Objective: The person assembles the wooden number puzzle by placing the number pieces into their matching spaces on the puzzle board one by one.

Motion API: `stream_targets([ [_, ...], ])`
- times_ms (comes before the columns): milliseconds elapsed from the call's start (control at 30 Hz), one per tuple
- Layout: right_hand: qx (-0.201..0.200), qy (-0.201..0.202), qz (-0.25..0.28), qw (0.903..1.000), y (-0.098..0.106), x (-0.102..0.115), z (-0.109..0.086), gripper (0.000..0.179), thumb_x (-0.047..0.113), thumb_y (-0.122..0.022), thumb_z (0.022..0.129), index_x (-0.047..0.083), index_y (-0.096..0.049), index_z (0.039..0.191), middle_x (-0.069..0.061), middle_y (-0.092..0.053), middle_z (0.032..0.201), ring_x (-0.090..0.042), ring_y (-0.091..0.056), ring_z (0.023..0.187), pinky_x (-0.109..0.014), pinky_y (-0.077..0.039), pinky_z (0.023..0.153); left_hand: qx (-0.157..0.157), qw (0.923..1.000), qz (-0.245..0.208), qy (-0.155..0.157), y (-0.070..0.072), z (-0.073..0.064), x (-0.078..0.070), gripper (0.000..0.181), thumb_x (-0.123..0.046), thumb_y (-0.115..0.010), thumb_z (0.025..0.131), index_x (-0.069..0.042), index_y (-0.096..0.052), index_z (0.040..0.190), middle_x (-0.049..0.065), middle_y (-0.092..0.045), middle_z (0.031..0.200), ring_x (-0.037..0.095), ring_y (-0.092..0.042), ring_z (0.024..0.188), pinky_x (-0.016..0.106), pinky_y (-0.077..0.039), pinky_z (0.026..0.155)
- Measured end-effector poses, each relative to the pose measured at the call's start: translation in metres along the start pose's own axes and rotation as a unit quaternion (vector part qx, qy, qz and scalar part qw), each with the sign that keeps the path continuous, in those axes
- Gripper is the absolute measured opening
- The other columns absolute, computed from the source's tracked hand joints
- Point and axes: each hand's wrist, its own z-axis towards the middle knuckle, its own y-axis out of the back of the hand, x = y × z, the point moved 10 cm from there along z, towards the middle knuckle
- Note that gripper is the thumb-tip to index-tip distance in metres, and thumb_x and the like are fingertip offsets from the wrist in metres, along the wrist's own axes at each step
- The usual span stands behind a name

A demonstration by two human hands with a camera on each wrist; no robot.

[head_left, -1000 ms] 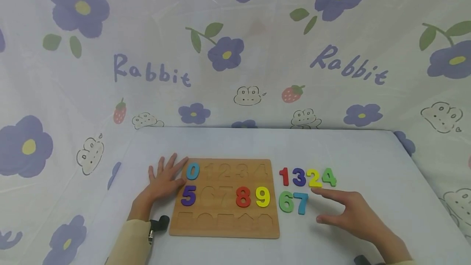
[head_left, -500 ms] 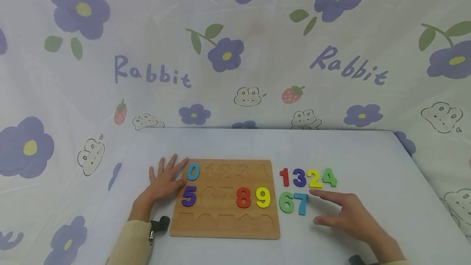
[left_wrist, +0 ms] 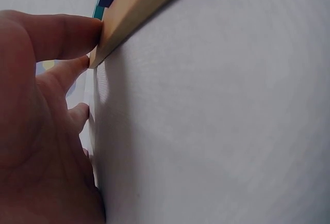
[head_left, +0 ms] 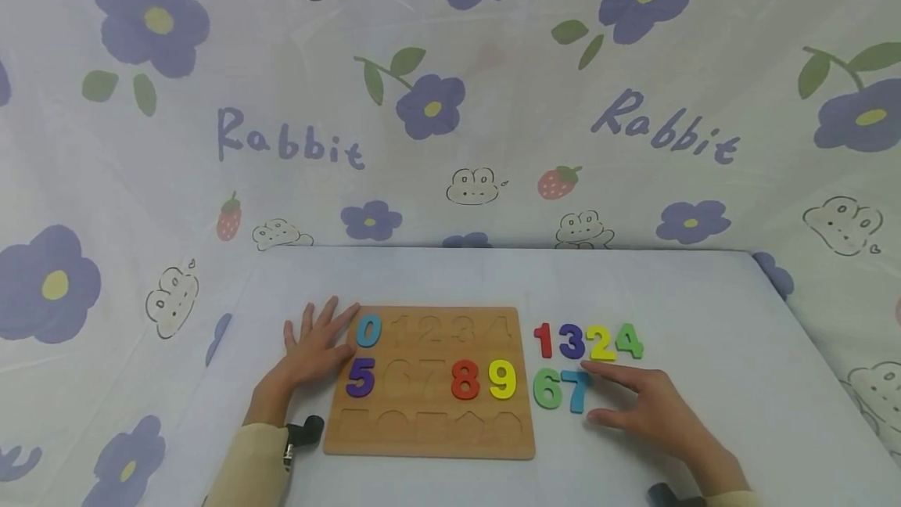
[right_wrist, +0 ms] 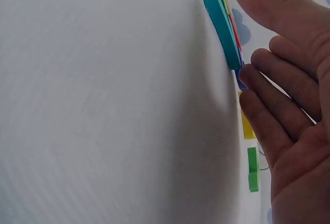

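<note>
Currently the blue 7 (head_left: 579,391), long axis running near to far, lies on the bench (head_left: 732,335) just left of the nearer right hand (head_left: 655,405), whose grip is spread, while the left hand (head_left: 313,352), fingers splayed, touches the board (head_left: 429,446).

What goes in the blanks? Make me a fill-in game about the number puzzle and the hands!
The hand touching the wooden puzzle board is the ____ one.
The piece directly above the purple 5 is number ____.
The yellow piece just right of the purple 3 is number ____.
The loose light-blue piece is number ____.

Missing words: left, 0, 2, 7.
</note>
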Motion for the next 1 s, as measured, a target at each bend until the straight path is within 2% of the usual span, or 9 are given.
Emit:
stream_targets([
  [267,0.014,-0.016,0.003,0.9998,-0.01,0.001,0.005,0.068,0.035,-0.097,0.083,0.024,-0.073,0.145,-0.001,-0.076,0.143,-0.038,-0.066,0.14,-0.063,-0.055,0.112,-0.002,1.0,0.0,-0.002,0.0,0.0,0.0,0.072,-0.034,-0.06,0.105,-0.021,-0.036,0.172,0.024,-0.008,0.183,0.06,0.014,0.165,0.082,0.024,0.12],
  [667,0.009,-0.006,-0.018,0.9998,-0.013,0.006,0.008,0.062,0.032,-0.097,0.084,0.024,-0.076,0.142,0.0,-0.078,0.139,-0.036,-0.069,0.136,-0.062,-0.057,0.11,-0.003,1.0,0.0,-0.002,0.0,-0.001,-0.002,0.073,-0.033,-0.06,0.105,-0.02,-0.036,0.172,0.025,-0.008,0.183,0.06,0.013,0.165,0.082,0.024,0.12],
  [1000,-0.045,0.007,-0.032,0.9985,0.002,0.013,0.002,0.058,0.027,-0.097,0.083,0.022,-0.078,0.138,0.003,-0.081,0.132,-0.031,-0.074,0.128,-0.06,-0.06,0.106,-0.005,1.0,0.003,-0.001,0.001,-0.002,-0.001,0.074,-0.033,-0.06,0.104,-0.022,-0.035,0.173,0.024,-0.008,0.184,0.059,0.013,0.165,0.081,0.023,0.121],
])
